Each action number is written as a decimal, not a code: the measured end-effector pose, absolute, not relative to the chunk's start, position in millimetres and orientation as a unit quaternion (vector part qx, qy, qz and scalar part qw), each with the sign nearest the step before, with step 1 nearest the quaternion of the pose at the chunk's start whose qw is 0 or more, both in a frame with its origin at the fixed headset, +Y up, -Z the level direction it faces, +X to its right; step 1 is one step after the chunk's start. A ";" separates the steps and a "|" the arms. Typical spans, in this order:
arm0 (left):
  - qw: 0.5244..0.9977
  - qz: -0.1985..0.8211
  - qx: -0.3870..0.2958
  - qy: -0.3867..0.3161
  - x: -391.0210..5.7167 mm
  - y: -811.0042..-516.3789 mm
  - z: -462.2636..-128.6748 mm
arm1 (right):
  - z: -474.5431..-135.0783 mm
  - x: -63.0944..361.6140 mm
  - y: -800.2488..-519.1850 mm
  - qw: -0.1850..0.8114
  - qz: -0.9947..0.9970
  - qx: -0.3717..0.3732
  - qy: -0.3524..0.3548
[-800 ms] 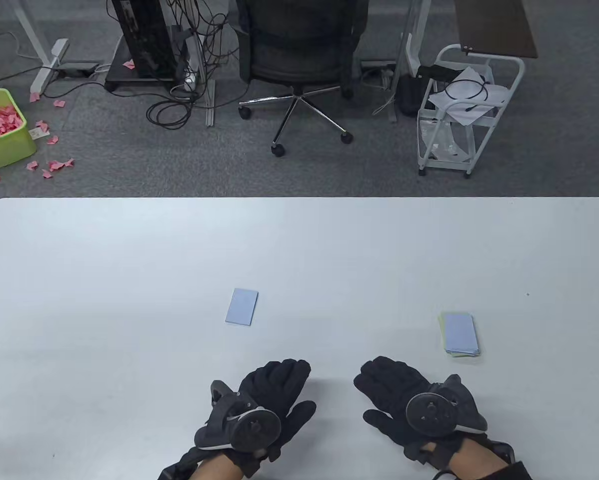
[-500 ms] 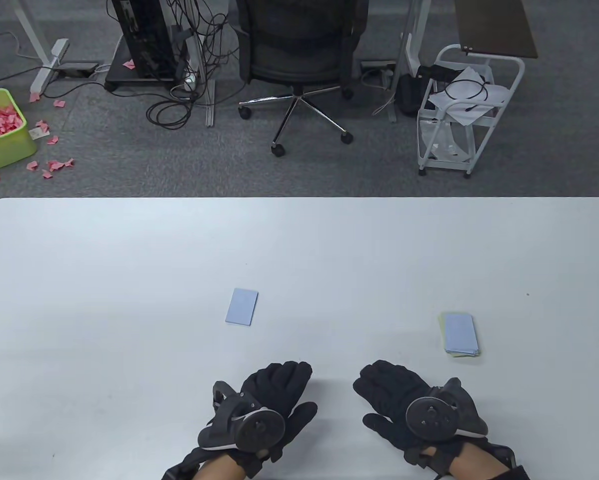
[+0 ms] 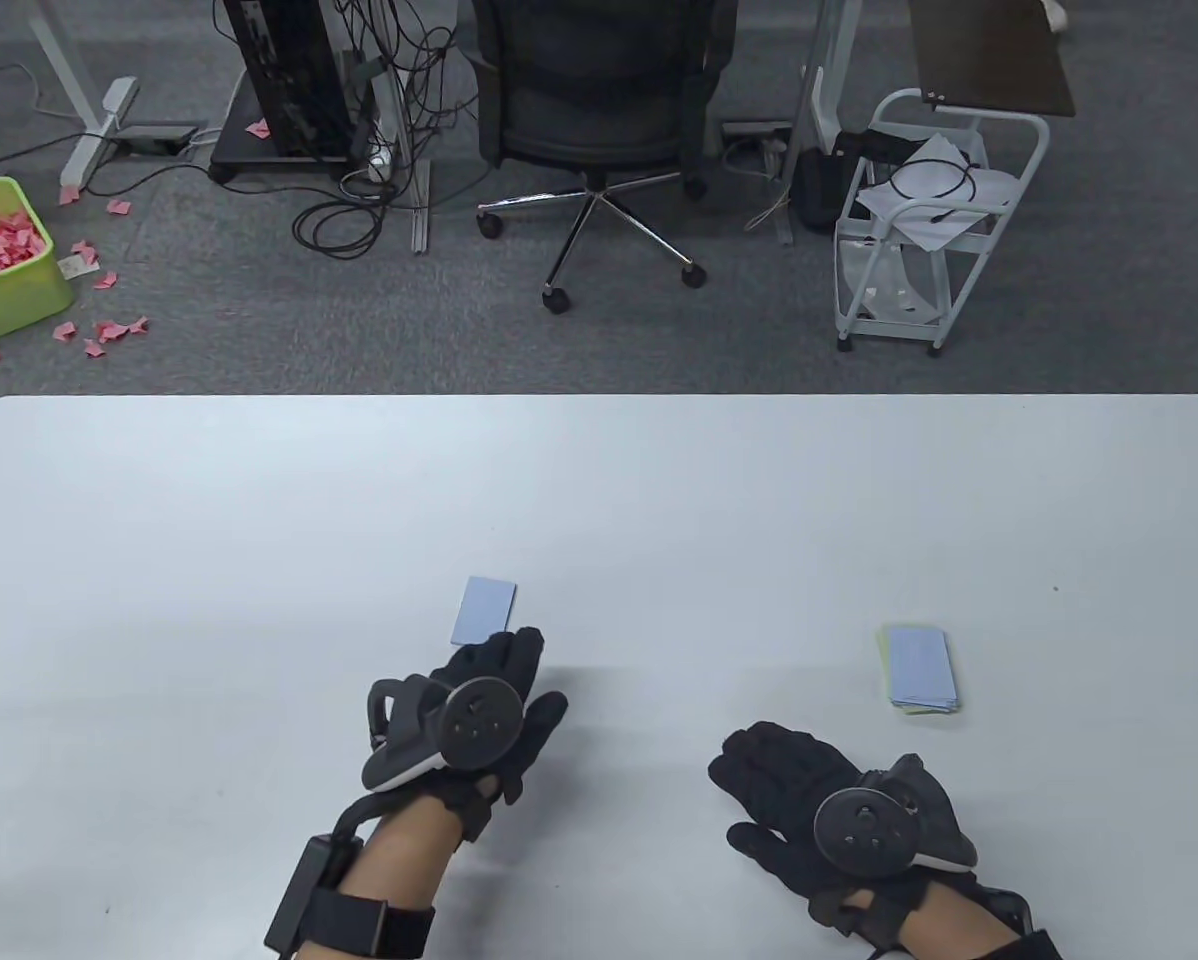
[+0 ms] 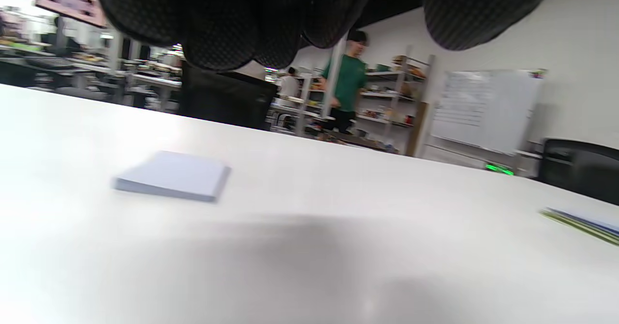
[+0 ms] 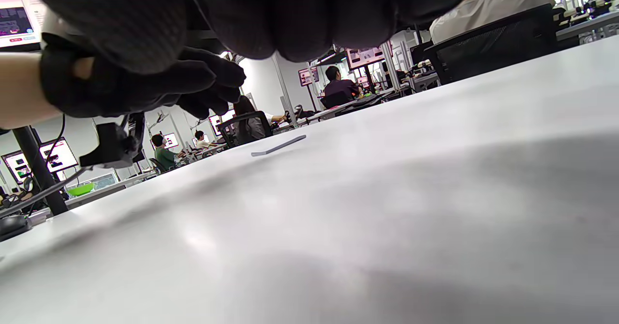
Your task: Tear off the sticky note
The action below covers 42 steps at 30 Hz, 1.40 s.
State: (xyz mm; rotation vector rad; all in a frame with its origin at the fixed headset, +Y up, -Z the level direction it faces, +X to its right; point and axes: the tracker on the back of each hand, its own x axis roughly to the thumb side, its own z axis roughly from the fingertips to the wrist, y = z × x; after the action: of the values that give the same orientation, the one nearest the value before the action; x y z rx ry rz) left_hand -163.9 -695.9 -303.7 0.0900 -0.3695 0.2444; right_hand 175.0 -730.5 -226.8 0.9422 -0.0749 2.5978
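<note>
A light blue sticky note pad point(image 3: 486, 606) lies flat on the white table point(image 3: 259, 520) near the middle. It also shows in the left wrist view point(image 4: 174, 175) and edge-on in the right wrist view point(image 5: 279, 146). My left hand point(image 3: 504, 665) is raised above the table just short of the pad's near edge, fingers stretched toward it, holding nothing. My right hand point(image 3: 764, 765) rests palm down on the table at the front right, empty, fingers spread.
A loose pile of torn blue and green notes point(image 3: 920, 669) lies on the table to the right, also at the right edge of the left wrist view point(image 4: 585, 223). Beyond the far table edge stand an office chair point(image 3: 599, 120) and a white cart point(image 3: 924, 220).
My left hand has lifted off the table and moved forward and left toward the blue pad. The right hand has stayed where it was.
</note>
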 end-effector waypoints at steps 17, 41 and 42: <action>0.987 0.129 -0.084 0.048 -188.0 -742.8 -405.3 | -232.7 182.9 -736.4 0.205 0.929 0.309 -0.004; 0.996 0.089 -0.009 -0.013 -155.5 -727.6 -342.2 | -230.2 176.3 -738.0 0.206 0.923 0.325 0.002; 0.994 0.107 0.003 -0.021 -154.9 -724.0 -333.0 | -229.9 176.2 -738.1 0.206 0.923 0.325 0.003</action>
State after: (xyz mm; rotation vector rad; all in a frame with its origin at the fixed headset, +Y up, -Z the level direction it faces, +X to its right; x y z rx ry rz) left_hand -154.9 -724.0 -333.0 0.0059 -0.0414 0.2147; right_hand 176.2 -738.1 -229.9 0.9053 0.0077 2.5718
